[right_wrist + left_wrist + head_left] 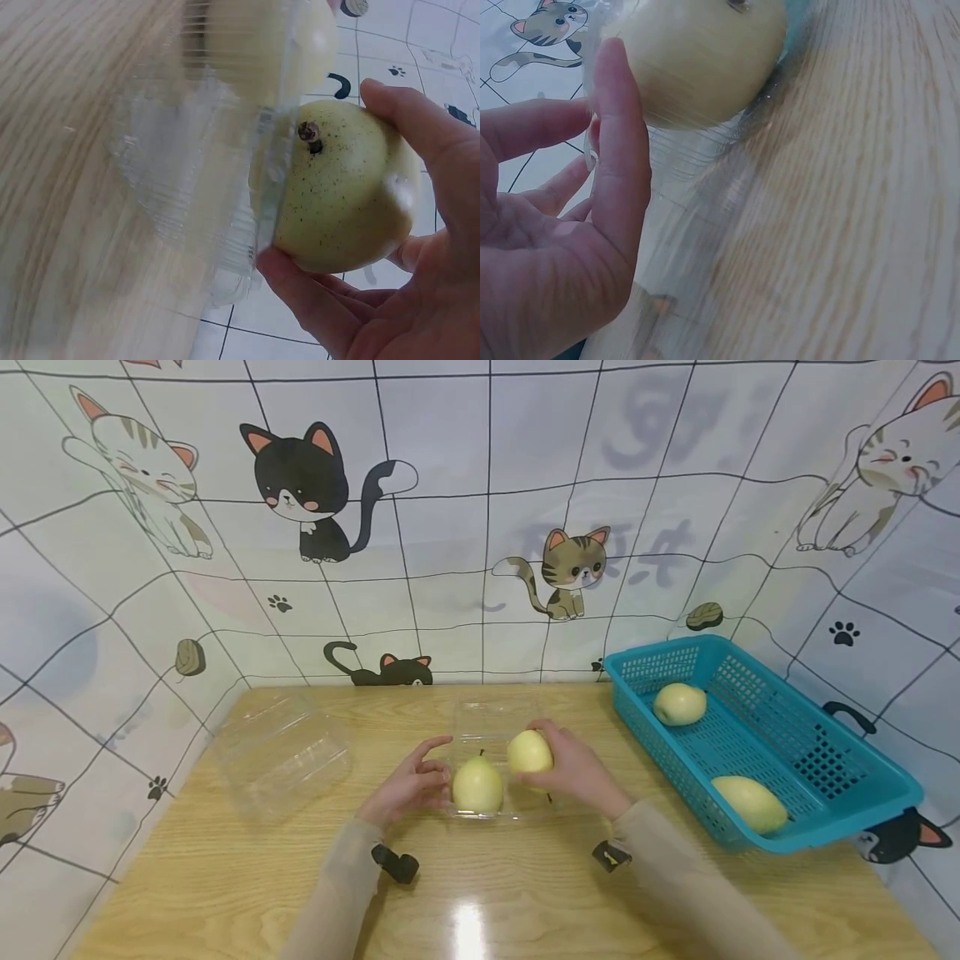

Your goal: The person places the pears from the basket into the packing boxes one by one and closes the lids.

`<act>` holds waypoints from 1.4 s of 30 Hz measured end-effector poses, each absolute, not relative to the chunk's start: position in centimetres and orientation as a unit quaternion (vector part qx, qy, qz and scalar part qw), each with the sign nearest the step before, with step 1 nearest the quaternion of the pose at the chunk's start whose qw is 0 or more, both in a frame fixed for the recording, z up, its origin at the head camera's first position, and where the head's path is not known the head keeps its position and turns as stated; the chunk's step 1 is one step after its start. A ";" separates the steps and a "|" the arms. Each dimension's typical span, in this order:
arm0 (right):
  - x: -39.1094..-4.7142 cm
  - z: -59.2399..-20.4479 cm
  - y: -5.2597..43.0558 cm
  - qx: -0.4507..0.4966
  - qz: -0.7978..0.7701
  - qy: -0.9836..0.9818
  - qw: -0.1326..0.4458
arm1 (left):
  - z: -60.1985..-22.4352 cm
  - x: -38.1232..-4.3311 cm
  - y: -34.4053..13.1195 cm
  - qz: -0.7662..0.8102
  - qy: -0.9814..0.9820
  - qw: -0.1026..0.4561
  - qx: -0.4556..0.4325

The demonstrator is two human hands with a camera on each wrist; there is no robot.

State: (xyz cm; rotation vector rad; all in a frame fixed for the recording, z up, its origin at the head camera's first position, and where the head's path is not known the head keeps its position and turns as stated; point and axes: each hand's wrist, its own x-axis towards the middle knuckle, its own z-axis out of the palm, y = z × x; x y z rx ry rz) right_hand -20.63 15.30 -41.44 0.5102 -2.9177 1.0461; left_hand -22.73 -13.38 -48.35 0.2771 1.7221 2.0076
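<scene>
An open clear plastic clamshell box [517,815] lies on the wooden table between both hands. In its left half sits a round yellow-green pear [477,786], stem up. My left hand [408,787] holds the box's left side; in the left wrist view the thumb [619,157] lies along the clear wall and other fingers meet its edge. My right hand [577,770] grips a second pear [529,752] at the box's right half, its stem tilted toward the near side. In the right wrist view, thumb and fingers curve round this pear [345,195], partly behind the clear wall.
A blue perforated basket [663,772] stands at the right, with one pear [679,704] at its far end and another pear [750,803] nearer. Another clear plastic box [281,760] lies at the left. Cat-patterned sheeting [450,543] borders the table's back and sides.
</scene>
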 end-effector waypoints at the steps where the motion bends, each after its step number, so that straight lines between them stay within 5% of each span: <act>1: -20.5 -41.5 15.1 0.157 0.328 -0.932 0.001 | -48.3 -22.8 -13.4 0.733 0.628 0.239 0.100; 20: -18.6 -43.5 12.6 0.170 0.171 -0.964 0.115 | -48.4 -22.8 -13.4 0.736 0.626 0.238 0.104; 42: -18.7 -44.2 10.9 0.136 0.073 -0.984 0.091 | -48.3 -22.7 -13.3 0.734 0.628 0.237 0.105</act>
